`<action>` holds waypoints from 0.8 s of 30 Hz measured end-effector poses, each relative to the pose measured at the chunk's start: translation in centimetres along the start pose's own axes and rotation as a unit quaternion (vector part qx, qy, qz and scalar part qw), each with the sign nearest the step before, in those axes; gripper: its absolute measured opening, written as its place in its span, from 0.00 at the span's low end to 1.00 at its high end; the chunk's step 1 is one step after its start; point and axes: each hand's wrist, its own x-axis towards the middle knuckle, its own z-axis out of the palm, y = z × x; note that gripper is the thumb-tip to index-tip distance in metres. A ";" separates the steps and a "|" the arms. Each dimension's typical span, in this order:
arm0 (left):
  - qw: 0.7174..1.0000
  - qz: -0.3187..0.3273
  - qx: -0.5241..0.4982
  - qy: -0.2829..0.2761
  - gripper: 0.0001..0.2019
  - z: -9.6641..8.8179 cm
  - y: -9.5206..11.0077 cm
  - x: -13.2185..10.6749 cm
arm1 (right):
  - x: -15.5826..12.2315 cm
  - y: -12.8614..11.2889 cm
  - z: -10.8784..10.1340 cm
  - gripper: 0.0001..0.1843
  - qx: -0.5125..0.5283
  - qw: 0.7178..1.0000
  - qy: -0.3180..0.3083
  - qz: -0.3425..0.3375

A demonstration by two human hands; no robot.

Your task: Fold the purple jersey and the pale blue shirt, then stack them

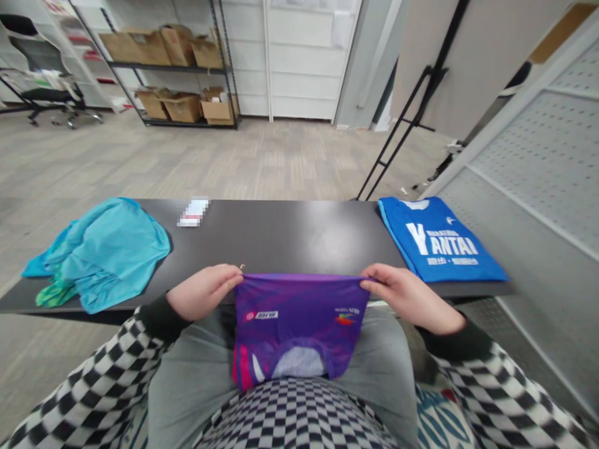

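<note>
Hands: both grip the top edge of a purple shirt [299, 324], one at each upper corner, stretching that edge taut between them.
Left hand [203, 290]: fingers curled shut, pinching the shirt's left corner just at the near edge of the table [281, 234].
Right hand [407, 296]: fingers closed over the shirt's right corner, thumb side on top, level with the left hand.
Purple shirt: hangs from the two hands down over the person's lap, in front of the table edge; a white and red logo sits at its upper left, a small red emblem at its upper right, and pink and white panels show at its lower end by the neck opening.
Sleeves: black-and-white check, with dark cuffs at both wrists.
Table: dark, flat top, spanning the view ahead of the hands.
Blue shirt [437, 240]: folded flat at the right end of the table, white lettering facing up, near the right hand but not touching it.
Turquoise garment [107, 249]: lies loosely heaped at the left end of the table, with a green piece at its near edge.
Small card [193, 212]: rests on the far side of the table, blurred, well apart from both hands.
</note>
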 end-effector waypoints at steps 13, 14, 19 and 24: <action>0.972 -0.120 0.173 0.104 0.14 3.5 -9.7 13.8 | 15.4 9.8 5.2 0.11 -0.157 0.983 0.088 0.032; 0.971 -0.124 0.175 0.109 0.14 3.3 -10.0 14.1 | 15.8 10.2 5.2 0.11 -0.160 0.982 0.095 0.032; 0.965 -0.146 0.185 0.115 0.15 2.3 -11.1 16.6 | 19.0 12.1 4.6 0.12 -0.157 0.979 0.126 0.043; 0.958 -0.161 0.197 0.132 0.16 1.3 -12.6 19.9 | 23.0 13.3 3.8 0.13 -0.165 0.972 0.150 0.068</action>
